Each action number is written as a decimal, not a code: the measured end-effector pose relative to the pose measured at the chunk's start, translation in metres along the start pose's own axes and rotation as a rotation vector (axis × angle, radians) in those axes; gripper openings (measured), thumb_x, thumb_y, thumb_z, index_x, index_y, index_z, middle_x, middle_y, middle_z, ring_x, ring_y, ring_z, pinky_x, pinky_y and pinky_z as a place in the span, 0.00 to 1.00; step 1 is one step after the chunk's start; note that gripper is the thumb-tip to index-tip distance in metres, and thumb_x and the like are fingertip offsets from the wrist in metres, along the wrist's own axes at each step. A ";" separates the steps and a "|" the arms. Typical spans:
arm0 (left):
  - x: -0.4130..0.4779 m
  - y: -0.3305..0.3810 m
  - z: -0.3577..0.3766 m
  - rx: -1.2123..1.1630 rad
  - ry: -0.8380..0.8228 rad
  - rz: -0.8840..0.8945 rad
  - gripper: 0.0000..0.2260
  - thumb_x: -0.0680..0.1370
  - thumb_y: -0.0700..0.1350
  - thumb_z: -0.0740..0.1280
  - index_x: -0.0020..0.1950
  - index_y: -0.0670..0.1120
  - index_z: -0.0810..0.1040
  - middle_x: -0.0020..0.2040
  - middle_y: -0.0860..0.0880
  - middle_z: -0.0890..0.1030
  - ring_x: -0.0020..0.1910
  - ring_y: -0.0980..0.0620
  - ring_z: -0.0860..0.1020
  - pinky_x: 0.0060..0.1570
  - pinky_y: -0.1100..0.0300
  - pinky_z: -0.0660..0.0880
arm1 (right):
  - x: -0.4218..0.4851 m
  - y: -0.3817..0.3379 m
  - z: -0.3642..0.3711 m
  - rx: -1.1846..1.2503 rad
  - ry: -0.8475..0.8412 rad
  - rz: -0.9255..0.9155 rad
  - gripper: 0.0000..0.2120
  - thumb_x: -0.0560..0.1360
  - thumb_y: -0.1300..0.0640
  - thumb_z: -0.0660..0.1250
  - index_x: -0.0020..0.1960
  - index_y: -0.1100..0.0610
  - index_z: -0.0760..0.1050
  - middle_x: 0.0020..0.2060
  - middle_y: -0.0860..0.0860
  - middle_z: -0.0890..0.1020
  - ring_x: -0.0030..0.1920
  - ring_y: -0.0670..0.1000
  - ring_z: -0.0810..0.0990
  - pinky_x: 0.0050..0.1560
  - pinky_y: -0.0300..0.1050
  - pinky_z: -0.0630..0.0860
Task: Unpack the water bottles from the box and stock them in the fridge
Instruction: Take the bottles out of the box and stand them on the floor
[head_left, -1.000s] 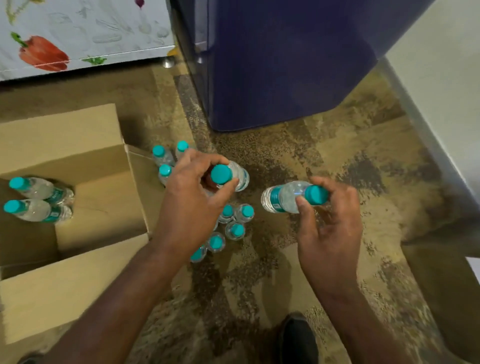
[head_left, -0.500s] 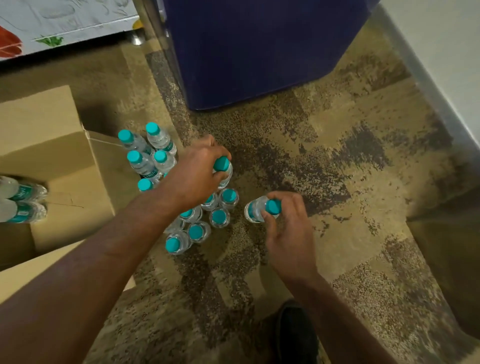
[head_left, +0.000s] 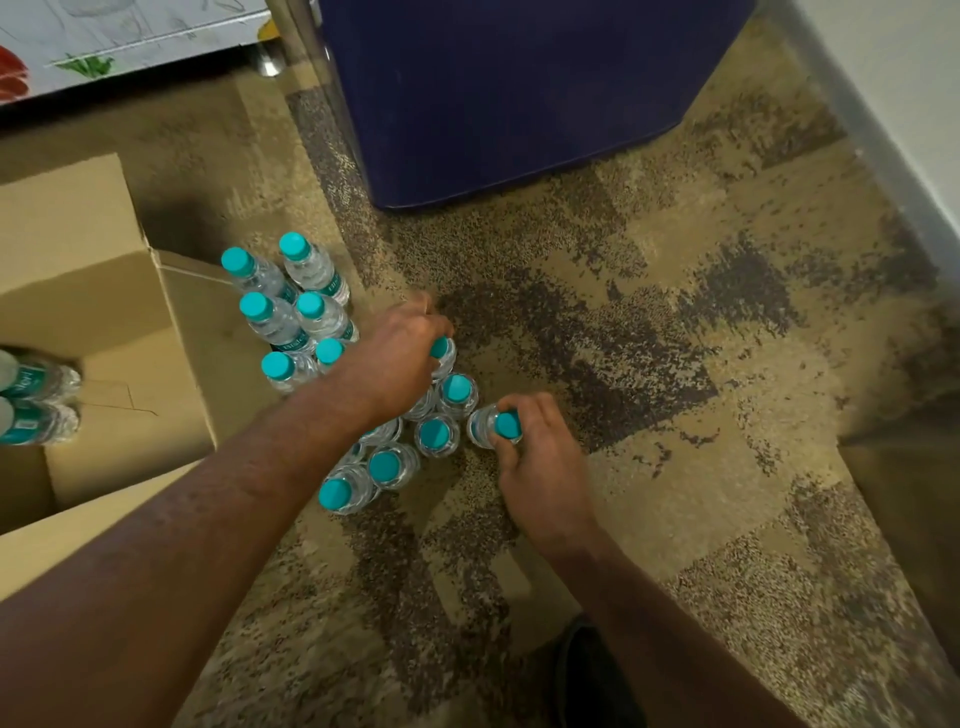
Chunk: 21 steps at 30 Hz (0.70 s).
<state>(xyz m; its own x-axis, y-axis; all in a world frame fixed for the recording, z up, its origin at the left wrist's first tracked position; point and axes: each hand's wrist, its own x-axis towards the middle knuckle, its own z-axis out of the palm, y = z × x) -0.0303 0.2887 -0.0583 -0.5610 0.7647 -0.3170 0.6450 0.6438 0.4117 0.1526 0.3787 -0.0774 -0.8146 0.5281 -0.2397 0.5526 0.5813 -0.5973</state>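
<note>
Several clear water bottles with teal caps (head_left: 435, 432) stand clustered on the speckled floor beside an open cardboard box (head_left: 119, 322). My left hand (head_left: 400, 358) grips one bottle (head_left: 444, 354) by its top at the far edge of the cluster. My right hand (head_left: 540, 457) pinches the capped neck of another bottle (head_left: 485, 425) at the cluster's right side; both stand upright at floor level. Two more bottles (head_left: 31, 400) lie on their sides inside the box. The dark blue fridge (head_left: 498, 93) stands just beyond, its door seen closed.
A white cabinet with vegetable prints (head_left: 104, 41) is at the top left. A pale wall and skirting (head_left: 883, 130) run along the right. A dark shoe (head_left: 587, 675) shows at the bottom. Bare floor (head_left: 675, 364) lies between the bottles and the wall.
Both hands have come down with their bottles from mid-air to the floor beside the cluster. The right-hand bottle turned from lying sideways to upright. The view shifted toward the floor.
</note>
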 end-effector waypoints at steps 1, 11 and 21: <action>0.000 0.000 0.002 0.008 -0.005 0.000 0.20 0.80 0.35 0.70 0.72 0.43 0.77 0.65 0.43 0.72 0.60 0.47 0.73 0.62 0.52 0.73 | 0.001 0.000 0.003 -0.005 -0.005 -0.002 0.16 0.77 0.61 0.67 0.63 0.52 0.71 0.58 0.45 0.71 0.54 0.44 0.74 0.57 0.41 0.76; -0.001 -0.005 0.012 0.126 -0.040 -0.043 0.20 0.82 0.33 0.65 0.74 0.43 0.73 0.71 0.43 0.69 0.67 0.45 0.72 0.72 0.50 0.67 | 0.006 0.005 0.021 -0.022 -0.020 -0.015 0.17 0.76 0.56 0.70 0.63 0.51 0.71 0.58 0.45 0.74 0.57 0.44 0.74 0.61 0.44 0.76; 0.006 -0.007 0.015 0.307 -0.060 0.009 0.19 0.82 0.36 0.64 0.73 0.43 0.73 0.70 0.42 0.72 0.70 0.45 0.69 0.74 0.49 0.62 | 0.005 0.007 0.026 -0.020 -0.019 -0.010 0.20 0.77 0.53 0.68 0.67 0.51 0.69 0.60 0.45 0.71 0.59 0.43 0.72 0.61 0.43 0.75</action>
<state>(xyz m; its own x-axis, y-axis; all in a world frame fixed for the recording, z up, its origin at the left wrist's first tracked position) -0.0297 0.2892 -0.0760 -0.5287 0.7648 -0.3683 0.7814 0.6079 0.1407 0.1475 0.3697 -0.1029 -0.8232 0.5105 -0.2484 0.5478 0.5990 -0.5840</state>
